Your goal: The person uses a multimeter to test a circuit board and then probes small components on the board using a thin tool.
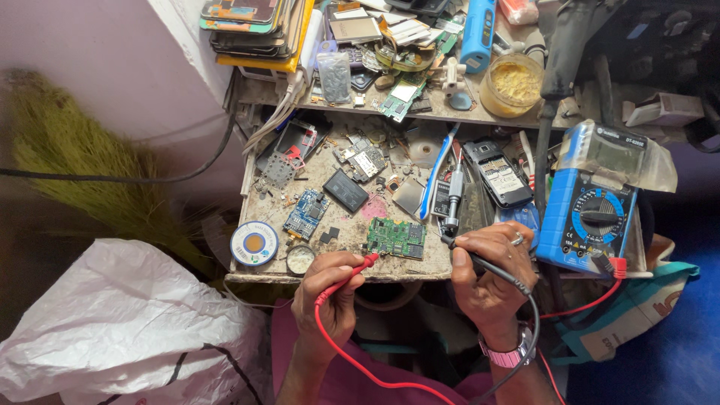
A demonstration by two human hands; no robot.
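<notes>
My left hand [330,294] grips a red multimeter probe [352,271], its tip pointing at the left edge of a green circuit board [396,238] lying near the front of the small workbench [300,180]. My right hand [491,274], with a ring and a pink wristwatch, grips a black probe [480,262] whose tip sits at the board's right edge. Red and black leads run down and back to a blue multimeter [592,214] at the right, partly wrapped in clear plastic.
The bench is crowded with phone parts: a blue board [305,214], a black battery [346,190], an opened phone [497,172], a toothbrush [436,169], a solder spool [254,243]. A shelf behind holds stacked phones and a jar [513,84]. A white plastic bag [120,322] lies lower left.
</notes>
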